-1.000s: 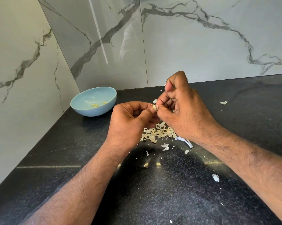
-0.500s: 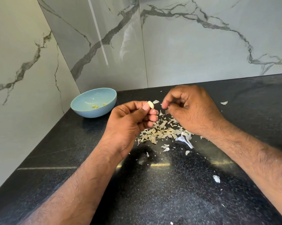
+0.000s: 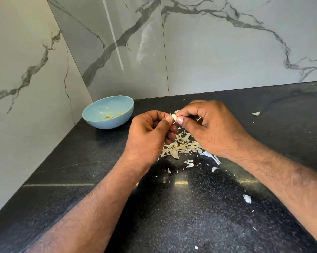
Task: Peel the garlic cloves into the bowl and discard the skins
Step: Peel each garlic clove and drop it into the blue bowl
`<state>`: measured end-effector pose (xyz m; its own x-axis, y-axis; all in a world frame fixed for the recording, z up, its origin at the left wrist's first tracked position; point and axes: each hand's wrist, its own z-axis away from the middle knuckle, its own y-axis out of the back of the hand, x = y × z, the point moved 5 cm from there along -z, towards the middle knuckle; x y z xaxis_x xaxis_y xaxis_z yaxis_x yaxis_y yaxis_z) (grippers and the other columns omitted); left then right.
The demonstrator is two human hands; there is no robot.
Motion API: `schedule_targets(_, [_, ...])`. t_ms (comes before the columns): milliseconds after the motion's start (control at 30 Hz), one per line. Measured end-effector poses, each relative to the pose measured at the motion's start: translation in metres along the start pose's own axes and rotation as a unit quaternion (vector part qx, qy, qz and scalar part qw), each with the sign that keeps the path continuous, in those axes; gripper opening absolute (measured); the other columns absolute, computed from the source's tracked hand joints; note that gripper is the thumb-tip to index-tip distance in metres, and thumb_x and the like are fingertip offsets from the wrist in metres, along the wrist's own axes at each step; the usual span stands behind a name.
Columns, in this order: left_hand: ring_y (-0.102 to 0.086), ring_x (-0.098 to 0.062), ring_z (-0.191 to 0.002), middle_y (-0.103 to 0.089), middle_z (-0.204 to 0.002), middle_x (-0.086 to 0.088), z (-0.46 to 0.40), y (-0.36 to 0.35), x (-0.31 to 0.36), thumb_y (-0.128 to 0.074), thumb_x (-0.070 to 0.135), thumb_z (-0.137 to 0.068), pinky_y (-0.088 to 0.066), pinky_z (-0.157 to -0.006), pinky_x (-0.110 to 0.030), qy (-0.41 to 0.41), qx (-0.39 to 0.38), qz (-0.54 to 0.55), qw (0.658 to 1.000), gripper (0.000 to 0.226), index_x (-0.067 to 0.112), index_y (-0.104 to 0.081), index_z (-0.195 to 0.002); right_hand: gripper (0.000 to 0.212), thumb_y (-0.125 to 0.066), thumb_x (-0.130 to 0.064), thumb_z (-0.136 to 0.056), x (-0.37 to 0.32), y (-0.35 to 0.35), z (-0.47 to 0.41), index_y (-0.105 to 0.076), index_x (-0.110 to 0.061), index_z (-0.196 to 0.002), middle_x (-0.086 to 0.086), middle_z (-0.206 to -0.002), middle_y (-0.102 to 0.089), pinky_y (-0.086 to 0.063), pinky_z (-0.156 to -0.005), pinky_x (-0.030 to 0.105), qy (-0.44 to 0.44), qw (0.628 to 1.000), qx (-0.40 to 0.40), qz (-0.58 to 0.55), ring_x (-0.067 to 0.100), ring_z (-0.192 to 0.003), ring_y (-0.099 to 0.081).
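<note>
A pale garlic clove (image 3: 174, 116) is pinched between the thumb and fingers of my left hand (image 3: 147, 137), held above the counter. My right hand (image 3: 211, 126) meets it from the right, its thumb and forefinger on the clove's tip, with a thin strip of skin showing under its fingers. Below both hands lies a pile of dry garlic skins (image 3: 181, 147). A light blue bowl (image 3: 99, 123) stands at the back left near the wall corner, with a few peeled cloves (image 3: 109, 116) inside.
The black speckled countertop (image 3: 172, 207) meets marble walls at the back and left. Stray skin flakes (image 3: 247, 198) lie scattered to the right and front, one (image 3: 255, 113) far right near the back.
My right hand had dropped toward the skin pile, apart from the clove. It has now come back up and closed on the clove held in my left hand.
</note>
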<state>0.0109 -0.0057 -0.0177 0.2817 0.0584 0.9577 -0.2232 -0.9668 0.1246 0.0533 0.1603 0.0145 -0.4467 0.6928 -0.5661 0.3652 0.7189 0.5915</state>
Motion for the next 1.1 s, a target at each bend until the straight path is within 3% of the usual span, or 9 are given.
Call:
schedule_targets(167, [-0.070, -0.011, -0.064, -0.076, -0.076, -0.003, 0.001, 0.000, 0.005, -0.066, 0.017, -0.106, -0.054, -0.060, -0.024, -0.035, 0.015, -0.067, 0.997, 0.014, 0.008, -0.072, -0.096, 0.009, -0.072, -0.019, -0.098, -0.002, -0.003, 0.001, -0.080, -0.022, -0.096, -0.011, -0.086, -0.072, -0.059, -0.071, 0.039, 0.005, 1.000, 0.000, 0.004, 0.007, -0.081, -0.068])
schedule_targets(300, [-0.065, -0.007, -0.059, -0.073, -0.069, 0.000, 0.002, 0.000, 0.009, -0.068, 0.013, -0.101, -0.052, -0.055, -0.023, -0.047, 0.026, -0.099, 0.994, 0.012, 0.010, -0.071, -0.090, 0.007, -0.076, -0.022, -0.095, 0.005, -0.006, 0.001, -0.081, -0.027, -0.096, -0.007, -0.081, -0.077, -0.062, -0.066, 0.049, -0.031, 0.999, -0.002, -0.039, 0.021, -0.075, -0.074])
schedule_targets(400, [-0.063, -0.007, -0.057, -0.073, -0.068, -0.001, 0.002, 0.000, 0.010, -0.069, 0.014, -0.100, -0.052, -0.054, -0.023, -0.049, 0.027, -0.105, 0.993, 0.012, 0.010, -0.071, -0.089, 0.016, -0.081, -0.015, -0.091, 0.008, -0.004, 0.000, -0.078, -0.021, -0.105, -0.007, -0.082, -0.078, -0.065, -0.072, 0.040, -0.058, 0.993, 0.015, -0.105, 0.011, -0.074, -0.075])
schedule_targets(500, [-0.065, -0.006, -0.057, -0.073, -0.068, 0.000, 0.004, -0.001, 0.012, -0.070, 0.017, -0.101, -0.052, -0.054, -0.022, -0.047, 0.023, -0.107, 0.993, 0.013, 0.010, -0.071, -0.090, 0.014, -0.078, -0.009, -0.092, 0.009, -0.002, -0.001, -0.080, -0.019, -0.101, -0.007, -0.082, -0.078, -0.066, -0.072, 0.038, -0.058, 0.992, 0.018, -0.106, 0.008, -0.074, -0.076])
schedule_targets(600, [-0.065, -0.006, -0.057, -0.072, -0.067, 0.002, 0.004, 0.000, 0.012, -0.069, 0.017, -0.101, -0.052, -0.054, -0.022, -0.048, 0.024, -0.109, 0.993, 0.014, 0.011, -0.071, -0.089, 0.014, -0.075, -0.010, -0.095, 0.010, -0.004, -0.001, -0.082, -0.020, -0.102, -0.008, -0.085, -0.080, -0.066, -0.075, 0.041, -0.059, 0.993, 0.009, -0.104, 0.009, -0.079, -0.077])
schedule_targets(733, [-0.066, -0.007, -0.059, -0.073, -0.069, 0.001, 0.005, -0.001, 0.014, -0.068, 0.016, -0.102, -0.054, -0.056, -0.024, -0.054, 0.017, -0.103, 0.993, 0.014, 0.010, -0.071, -0.089, 0.010, -0.080, -0.015, -0.091, 0.009, -0.005, 0.000, -0.082, -0.018, -0.101, -0.007, -0.085, -0.080, -0.066, -0.077, 0.034, -0.077, 0.986, 0.001, -0.150, 0.011, -0.079, -0.077])
schedule_targets(933, [-0.059, -0.019, -0.056, -0.058, -0.060, -0.001, 0.003, 0.005, 0.011, -0.054, 0.024, -0.110, -0.047, -0.056, -0.031, -0.003, 0.013, -0.093, 0.996, 0.035, 0.013, -0.059, -0.077, 0.020, -0.074, 0.001, -0.090, 0.023, -0.005, 0.001, -0.078, -0.007, -0.109, 0.010, -0.094, -0.080, -0.061, -0.079, 0.038, -0.194, 0.916, -0.001, -0.352, 0.024, -0.084, -0.073])
schedule_targets(1000, [-0.053, -0.014, -0.046, -0.050, -0.056, -0.005, 0.001, 0.010, 0.011, -0.053, 0.034, -0.111, -0.046, -0.053, -0.028, 0.003, 0.023, -0.138, 0.990, 0.046, 0.015, -0.051, -0.069, 0.020, -0.068, 0.005, -0.093, 0.024, -0.004, 0.000, -0.077, -0.002, -0.109, 0.010, -0.092, -0.076, -0.058, -0.077, 0.035, -0.226, 0.882, -0.010, -0.414, 0.022, -0.083, -0.065])
schedule_targets(1100, [-0.044, -0.010, -0.048, -0.060, -0.061, -0.019, -0.001, 0.018, 0.008, -0.068, 0.033, -0.102, -0.047, -0.055, -0.027, 0.004, 0.041, -0.243, 0.969, 0.047, 0.006, -0.055, -0.066, 0.022, -0.058, 0.006, -0.096, 0.025, -0.009, 0.003, -0.074, 0.004, -0.111, 0.016, -0.095, -0.070, -0.058, -0.070, 0.031, -0.293, 0.818, -0.038, -0.493, 0.019, -0.079, -0.063])
